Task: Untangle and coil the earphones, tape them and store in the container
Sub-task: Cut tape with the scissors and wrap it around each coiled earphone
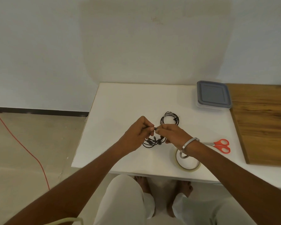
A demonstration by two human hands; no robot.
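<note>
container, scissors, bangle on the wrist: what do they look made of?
Container: body looks like clear plastic, see-through below a matte grey-blue lid, probably plastic or silicone.
Scissors: blades look like bare metal, grey and slightly shiny; handles look like glossy orange-red plastic.
Bangle: silvery with bright highlights, probably polished steel or similar metal; the exact alloy can't be told.

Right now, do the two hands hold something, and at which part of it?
Both hold the black earphones. The left hand and right hand each pinch the cable near the top, fingertips almost meeting; the loops hang below.
</note>
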